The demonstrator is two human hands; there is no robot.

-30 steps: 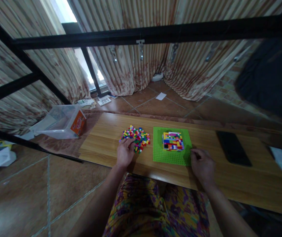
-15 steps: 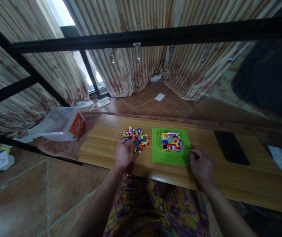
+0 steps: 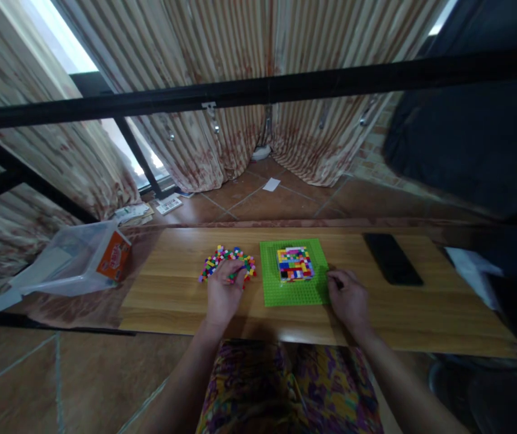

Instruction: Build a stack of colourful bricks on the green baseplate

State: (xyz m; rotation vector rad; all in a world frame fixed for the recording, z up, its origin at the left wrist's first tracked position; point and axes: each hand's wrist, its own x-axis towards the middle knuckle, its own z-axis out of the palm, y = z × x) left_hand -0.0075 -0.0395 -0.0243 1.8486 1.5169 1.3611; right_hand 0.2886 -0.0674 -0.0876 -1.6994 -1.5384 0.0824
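My left hand (image 3: 223, 292) is over the near side of a pile of small coloured toy bricks (image 3: 216, 260). Its thumb and forefinger are pinched together; anything between them is too small to make out. Right of the pile lies a green studded baseplate (image 3: 273, 292), flat on the table. A low, rectangular multicoloured brick build (image 3: 295, 264) stands on it, a little above its middle. At the plate's right edge, my right hand (image 3: 349, 299) has its fingers curled closed, with the fingertips at the rim.
The wooden table (image 3: 159, 295) also bears a black phone-like slab (image 3: 393, 259) on the right. Left of the table stands a clear plastic bin (image 3: 73, 256) with an orange label. A black metal bar (image 3: 240, 91) crosses in front of the curtains. Papers lie on the tiled floor.
The whole view has shifted, so the table appears further left. My left hand has moved right over the pile with its fingers pinched. My right hand stays at the plate's edge.
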